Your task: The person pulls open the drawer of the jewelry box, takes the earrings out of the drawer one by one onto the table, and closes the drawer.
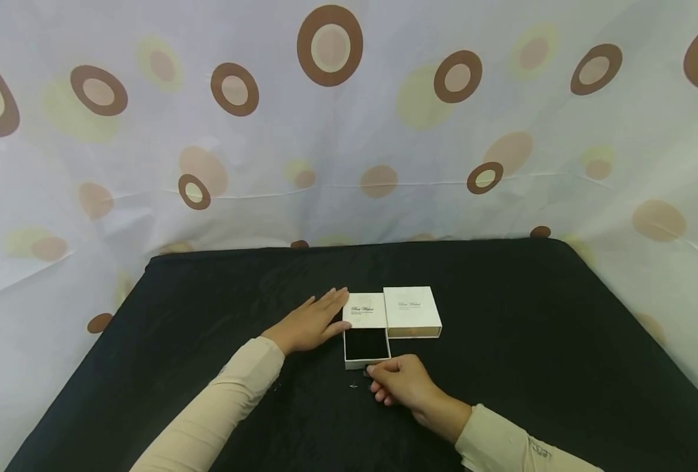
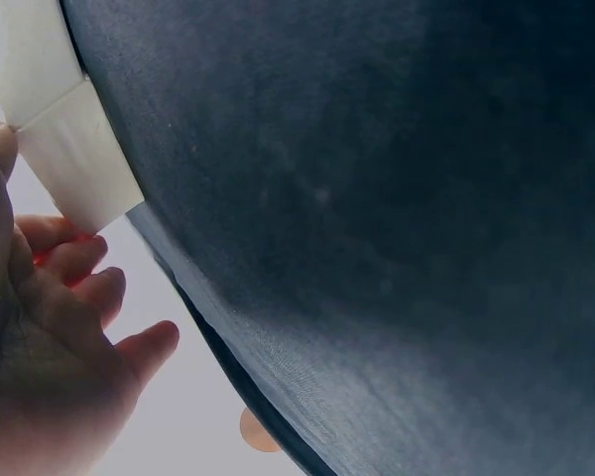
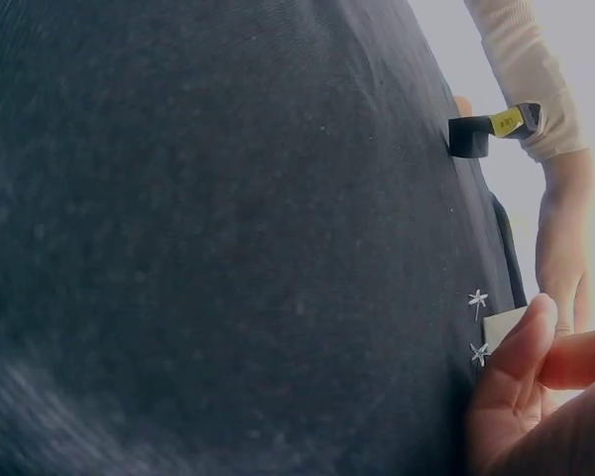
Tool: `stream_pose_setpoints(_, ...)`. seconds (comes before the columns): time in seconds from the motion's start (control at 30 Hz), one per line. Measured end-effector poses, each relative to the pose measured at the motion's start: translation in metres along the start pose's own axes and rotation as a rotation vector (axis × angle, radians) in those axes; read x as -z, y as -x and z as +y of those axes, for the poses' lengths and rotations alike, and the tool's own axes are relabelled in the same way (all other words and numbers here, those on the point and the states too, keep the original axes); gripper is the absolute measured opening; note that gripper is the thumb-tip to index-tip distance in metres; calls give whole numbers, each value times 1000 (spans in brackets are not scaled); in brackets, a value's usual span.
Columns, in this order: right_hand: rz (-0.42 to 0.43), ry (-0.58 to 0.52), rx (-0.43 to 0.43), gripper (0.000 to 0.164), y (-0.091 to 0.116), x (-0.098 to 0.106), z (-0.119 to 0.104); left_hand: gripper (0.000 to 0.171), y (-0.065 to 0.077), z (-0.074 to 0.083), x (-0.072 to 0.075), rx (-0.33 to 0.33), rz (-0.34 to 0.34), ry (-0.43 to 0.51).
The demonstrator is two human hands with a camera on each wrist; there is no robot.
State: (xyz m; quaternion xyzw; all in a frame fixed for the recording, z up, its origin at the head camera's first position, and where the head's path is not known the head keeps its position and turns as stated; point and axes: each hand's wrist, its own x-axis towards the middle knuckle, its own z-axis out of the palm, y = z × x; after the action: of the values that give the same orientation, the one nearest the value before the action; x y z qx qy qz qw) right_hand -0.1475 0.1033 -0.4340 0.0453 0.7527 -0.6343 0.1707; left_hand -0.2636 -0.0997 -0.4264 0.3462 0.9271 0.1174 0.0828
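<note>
A small white box stands unfolded in the head view: its lid [image 1: 365, 311] with dark script lies back, and its black-lined tray [image 1: 366, 343] faces up. My left hand [image 1: 310, 321] reaches in from the left, fingers extended, tips against the lid's left side and thumb where lid and tray meet. At the tray's front edge, my right hand [image 1: 405, 383] pinches a small dark thing [image 1: 366, 372] between thumb and index finger, mostly hidden. A tiny silver star-shaped piece [image 1: 353, 386] lies on the cloth before the box. The right wrist view shows two such silver pieces [image 3: 478, 300] near that hand.
A closed white box [image 1: 412, 312] with similar script stands against the open one on the right. Black cloth [image 1: 237, 288] covers the table, and a curtain [image 1: 331, 131] with brown circles hangs behind it. A black strap with a yellow label [image 3: 507, 122] sits on my left wrist.
</note>
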Motion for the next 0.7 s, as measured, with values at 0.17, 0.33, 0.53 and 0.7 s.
stream_pose_setpoints(0.17,-13,-25,-14,22,0,1,1,68,-1,1,1,-4,5,-4)
stream_pose_setpoints(0.33,-20,-49,-30,21,-1,1,1,66,0,2,2,2,-3,8)
stream_pose_setpoints(0.53,-23,-59,-33,20,-1,0,1,61,1,2,1,10,-4,11)
stream_pose_setpoints(0.7,-22,-70,-33,20,-1,-1,2,63,1,3,1,17,-6,0)
